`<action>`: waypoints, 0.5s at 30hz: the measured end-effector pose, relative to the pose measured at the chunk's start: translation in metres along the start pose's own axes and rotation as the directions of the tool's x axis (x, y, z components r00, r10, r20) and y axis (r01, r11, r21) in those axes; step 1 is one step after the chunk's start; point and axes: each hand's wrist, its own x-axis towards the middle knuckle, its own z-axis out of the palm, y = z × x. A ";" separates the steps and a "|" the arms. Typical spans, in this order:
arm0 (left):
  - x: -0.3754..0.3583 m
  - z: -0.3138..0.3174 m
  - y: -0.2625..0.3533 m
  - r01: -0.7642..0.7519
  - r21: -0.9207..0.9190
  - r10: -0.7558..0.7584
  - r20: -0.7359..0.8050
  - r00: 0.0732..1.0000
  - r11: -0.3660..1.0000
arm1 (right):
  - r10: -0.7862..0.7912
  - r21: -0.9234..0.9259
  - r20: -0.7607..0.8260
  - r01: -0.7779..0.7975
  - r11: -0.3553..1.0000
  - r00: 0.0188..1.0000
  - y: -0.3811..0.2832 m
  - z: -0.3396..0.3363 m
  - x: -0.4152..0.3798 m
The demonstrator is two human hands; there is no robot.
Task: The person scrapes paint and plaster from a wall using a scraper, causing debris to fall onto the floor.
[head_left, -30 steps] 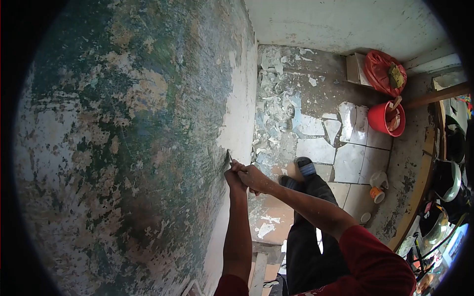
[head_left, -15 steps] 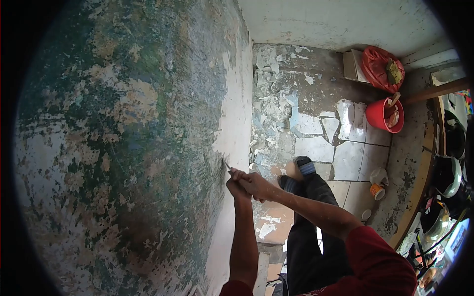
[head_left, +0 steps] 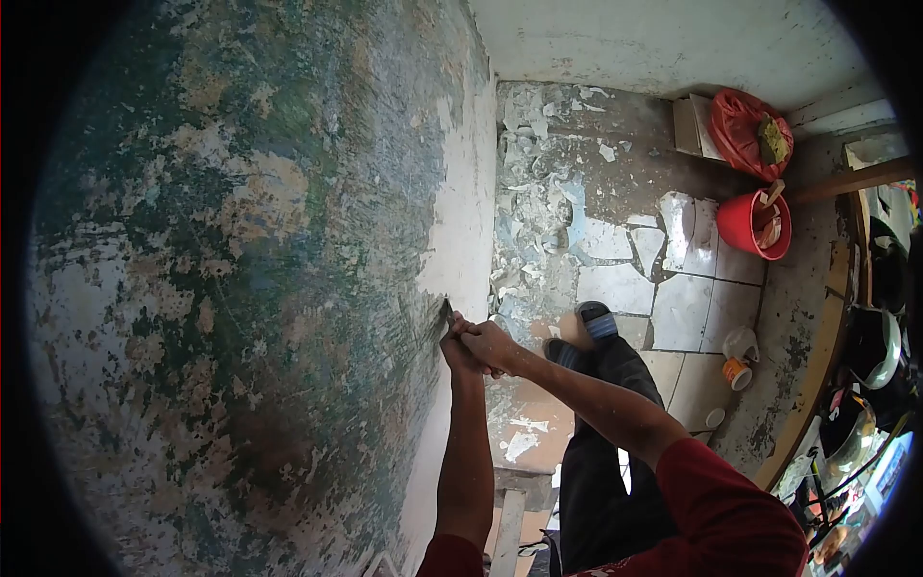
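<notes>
My left hand [head_left: 460,354] and my right hand [head_left: 492,346] are closed together around one slim scraper [head_left: 448,308]. Only its dark, narrow front end shows past my fingers; the grip hides the rest. The scraper's tip meets the wall [head_left: 288,317], at the border between patchy green old paint and a pale bared strip [head_left: 460,231]. My right hand lies over the handle end, with the left just beside it and closer to the wall.
Peeled paint flakes [head_left: 534,207] litter the floor along the wall's foot. Broken white tiles [head_left: 615,288] cover part of it. A red bucket [head_left: 755,226] with tools inside, a red plastic bag [head_left: 745,135] and a small orange-and-white cup [head_left: 736,373] stand to the right. My slippered feet [head_left: 582,337] are below.
Both hands and the scraper have shifted slightly along the wall, toward the top of the view. The scraper's tip now points more upward. The grip stays closed.
</notes>
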 end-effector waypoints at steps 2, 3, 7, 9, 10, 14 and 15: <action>-0.007 0.000 -0.010 -0.054 -0.121 0.063 0.077 0.995 0.991 | -0.007 -0.040 -0.020 0.006 0.999 1.000 0.007 -0.004 -0.004; -0.012 0.000 -0.013 -0.075 -0.182 0.097 0.114 0.989 0.980 | -0.060 -0.081 -0.029 0.057 0.995 0.998 0.004 -0.002 -0.020; -0.027 0.013 -0.001 -0.079 -0.177 0.075 -0.027 0.997 0.981 | -0.018 0.002 0.016 0.018 1.000 1.000 -0.005 0.006 -0.022; 0.006 -0.001 0.001 -0.003 -0.094 0.008 0.060 0.998 0.996 | 0.005 0.039 0.009 -0.005 0.999 1.000 -0.010 -0.003 -0.001; 0.010 0.003 -0.006 -0.047 -0.032 0.047 -0.004 0.999 0.998 | 0.009 0.023 0.023 -0.009 1.000 1.000 -0.012 -0.010 -0.002; -0.022 0.015 -0.016 -0.077 -0.346 0.100 0.049 0.994 0.935 | -0.078 -0.156 0.012 0.079 0.985 0.997 -0.007 -0.008 -0.030; -0.026 0.009 -0.010 -0.088 -0.304 0.111 0.057 0.992 0.949 | -0.029 -0.143 0.071 0.039 0.989 0.997 -0.004 -0.004 -0.025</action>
